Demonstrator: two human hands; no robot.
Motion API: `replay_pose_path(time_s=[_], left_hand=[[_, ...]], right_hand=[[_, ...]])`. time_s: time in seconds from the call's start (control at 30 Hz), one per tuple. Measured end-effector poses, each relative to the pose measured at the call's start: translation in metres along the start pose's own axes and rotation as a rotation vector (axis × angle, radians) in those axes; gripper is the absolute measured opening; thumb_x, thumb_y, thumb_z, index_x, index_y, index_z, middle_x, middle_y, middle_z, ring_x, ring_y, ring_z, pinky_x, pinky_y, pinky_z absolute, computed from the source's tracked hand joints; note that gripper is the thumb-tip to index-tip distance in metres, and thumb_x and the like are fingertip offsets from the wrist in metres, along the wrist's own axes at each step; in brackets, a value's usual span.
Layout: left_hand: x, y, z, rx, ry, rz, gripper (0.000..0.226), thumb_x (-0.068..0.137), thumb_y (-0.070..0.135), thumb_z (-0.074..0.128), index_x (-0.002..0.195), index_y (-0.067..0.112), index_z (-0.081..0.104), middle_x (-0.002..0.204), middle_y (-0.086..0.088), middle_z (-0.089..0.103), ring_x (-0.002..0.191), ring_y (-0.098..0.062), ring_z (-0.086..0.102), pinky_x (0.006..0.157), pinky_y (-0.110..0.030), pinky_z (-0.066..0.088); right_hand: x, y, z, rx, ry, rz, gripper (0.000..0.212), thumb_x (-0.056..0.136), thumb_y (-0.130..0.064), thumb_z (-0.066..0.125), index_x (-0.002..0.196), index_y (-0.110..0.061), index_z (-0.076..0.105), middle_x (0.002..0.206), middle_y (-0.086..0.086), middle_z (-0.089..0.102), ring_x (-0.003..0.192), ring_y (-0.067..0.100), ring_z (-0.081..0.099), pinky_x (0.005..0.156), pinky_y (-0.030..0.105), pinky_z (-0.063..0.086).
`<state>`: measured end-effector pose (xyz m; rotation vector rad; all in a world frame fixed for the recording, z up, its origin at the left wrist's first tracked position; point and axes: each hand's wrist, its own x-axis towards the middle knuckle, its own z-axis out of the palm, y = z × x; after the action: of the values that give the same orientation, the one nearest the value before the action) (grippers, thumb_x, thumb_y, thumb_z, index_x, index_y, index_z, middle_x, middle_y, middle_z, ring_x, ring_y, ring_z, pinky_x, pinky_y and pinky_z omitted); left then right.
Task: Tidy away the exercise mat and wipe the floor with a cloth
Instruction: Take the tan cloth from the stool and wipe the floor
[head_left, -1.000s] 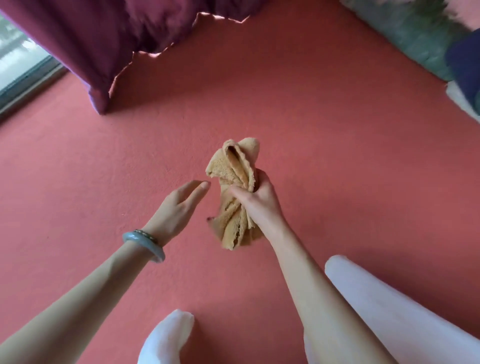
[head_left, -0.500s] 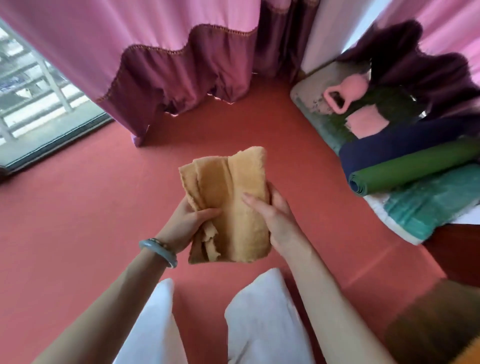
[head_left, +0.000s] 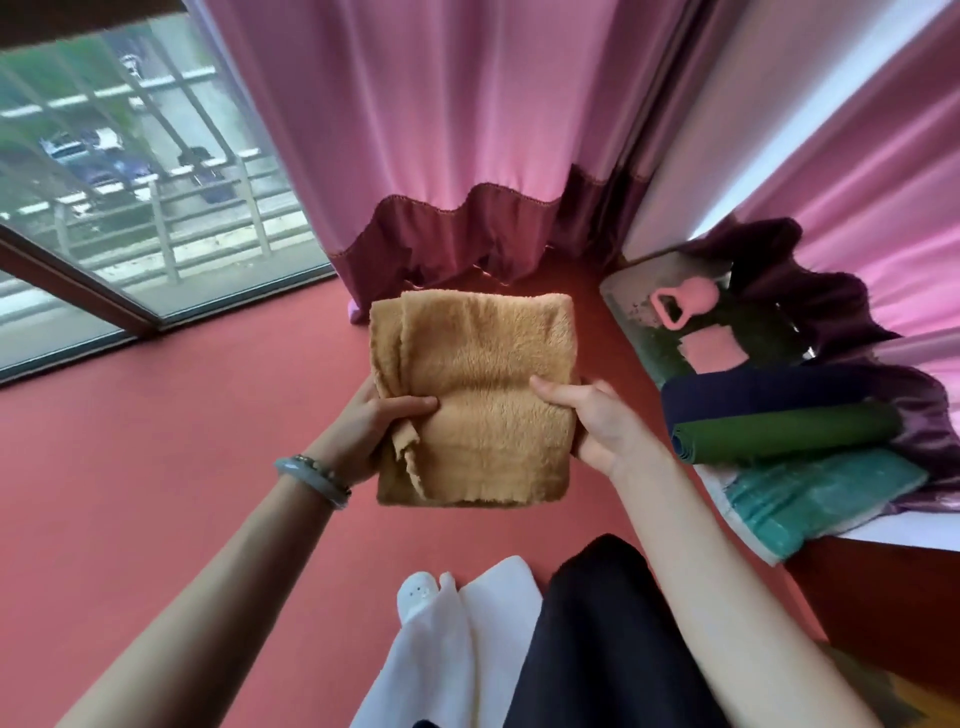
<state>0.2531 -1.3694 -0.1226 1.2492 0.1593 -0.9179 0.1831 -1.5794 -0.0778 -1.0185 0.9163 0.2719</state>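
Got the cloth (head_left: 483, 395) up in front of me with both hands, well off the red floor (head_left: 156, 467). It's the tan fluffy one, folded into a rough rectangle, with a ragged loose flap hanging down on its left side.

My left hand (head_left: 371, 421) grips the left edge: thumb laid across the front, the other fingers tucked behind where I can't see them. My right hand (head_left: 597, 426) does the same on the right edge, thumb on the front and fingers curled round the back. So both hands are closed on the cloth, one per side, at about mid-height. There's a grey-green bangle (head_left: 311, 480) on my left wrist.

The mats are off to my right, rolled up: the green rolled mat (head_left: 789, 431) lies just in front of the navy rolled mat (head_left: 753, 389), the two touching side by side. They sit on a pile of stuff by the wall, with a teal mat (head_left: 821, 493) lying flat nearer me and a pink kettlebell (head_left: 685, 306) further back.

Straight ahead, the pink curtain (head_left: 441, 130) hangs down to the floor, and the window (head_left: 130, 182) is over on the left.
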Motion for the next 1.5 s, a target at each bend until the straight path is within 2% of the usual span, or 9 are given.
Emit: replay_pose_path(time_s=[0.2,0.33,0.4,0.47,0.57,0.7,0.97,1.3,1.5], left_hand=[[-0.052,0.045,-0.009,0.233,-0.17,-0.046,0.057,0.077,0.001,0.069,0.126,0.011,0.043,0.094,-0.003,0.065,0.076,-0.013,0.066,0.059,-0.024,0.056],[-0.085,0.066,-0.025,0.177,-0.162,0.048,0.037,0.08,-0.002,0.065,0.111,0.011,0.051,0.07,0.005,0.066,0.059,-0.007,0.062,0.048,-0.014,0.048],[-0.1,0.069,-0.035,0.14,-0.15,0.067,0.028,0.084,-0.006,0.059,0.103,0.012,0.049,0.056,0.005,0.061,0.047,-0.003,0.055,0.042,-0.011,0.043],[-0.114,0.071,-0.048,0.108,-0.082,0.106,0.033,0.087,-0.015,0.049,0.109,0.01,0.047,0.066,0.003,0.065,0.051,-0.001,0.061,0.047,-0.011,0.047],[-0.138,0.072,-0.068,0.041,-0.017,0.129,0.046,0.081,-0.009,0.061,0.12,0.01,0.046,0.097,-0.007,0.063,0.074,-0.01,0.068,0.061,-0.02,0.055],[-0.17,0.074,-0.088,-0.01,0.084,0.173,0.074,0.054,0.019,0.09,0.116,0.012,0.05,0.085,-0.003,0.064,0.06,-0.012,0.062,0.05,-0.019,0.051],[-0.237,0.048,-0.093,-0.334,0.422,0.391,0.074,0.067,-0.001,0.069,0.134,0.008,0.038,0.105,-0.013,0.066,0.083,-0.021,0.069,0.064,-0.028,0.056],[-0.354,-0.03,-0.103,-0.46,1.113,0.545,0.066,0.08,-0.008,0.061,0.133,0.022,0.035,0.119,-0.006,0.059,0.102,-0.018,0.062,0.072,-0.024,0.054],[-0.427,-0.078,-0.122,-0.533,1.327,0.609,0.055,0.088,-0.009,0.051,0.127,0.027,0.038,0.117,0.0,0.059,0.104,-0.013,0.061,0.076,-0.023,0.053]], right_hand=[[-0.057,-0.015,0.025,-0.018,-0.073,-0.106,0.014,0.085,-0.001,0.064,0.093,-0.008,0.054,0.096,0.013,0.067,0.087,0.024,0.067,0.076,0.038,0.054],[-0.076,-0.013,0.043,-0.019,-0.241,-0.14,0.038,0.083,-0.006,0.064,0.12,-0.01,0.055,0.108,0.013,0.069,0.093,0.022,0.07,0.069,0.032,0.057],[-0.08,-0.008,0.053,-0.047,-0.389,-0.123,0.048,0.083,-0.009,0.065,0.128,-0.009,0.052,0.121,0.015,0.065,0.107,0.026,0.065,0.082,0.034,0.056],[-0.08,-0.001,0.064,-0.094,-0.528,-0.062,0.058,0.078,-0.012,0.067,0.133,-0.01,0.049,0.129,0.016,0.059,0.119,0.031,0.057,0.094,0.041,0.051],[-0.077,0.007,0.087,-0.168,-0.577,0.008,0.057,0.068,-0.006,0.064,0.124,-0.007,0.054,0.115,0.015,0.067,0.104,0.028,0.065,0.082,0.037,0.056],[-0.071,-0.002,0.121,-0.25,-0.64,-0.016,0.056,0.062,0.004,0.06,0.115,-0.011,0.055,0.098,0.009,0.072,0.089,0.023,0.07,0.07,0.032,0.058],[-0.049,-0.01,0.202,-0.478,-1.008,0.034,0.077,0.06,0.01,0.065,0.132,-0.011,0.047,0.128,0.023,0.057,0.118,0.038,0.055,0.095,0.041,0.051],[-0.099,0.085,0.315,-0.828,-1.341,0.16,0.068,0.057,0.006,0.067,0.122,-0.007,0.053,0.112,0.02,0.062,0.095,0.028,0.064,0.072,0.032,0.058],[-0.151,0.163,0.376,-0.972,-1.496,0.242,0.067,0.058,0.006,0.067,0.123,-0.006,0.054,0.109,0.02,0.064,0.092,0.029,0.065,0.066,0.031,0.056]])
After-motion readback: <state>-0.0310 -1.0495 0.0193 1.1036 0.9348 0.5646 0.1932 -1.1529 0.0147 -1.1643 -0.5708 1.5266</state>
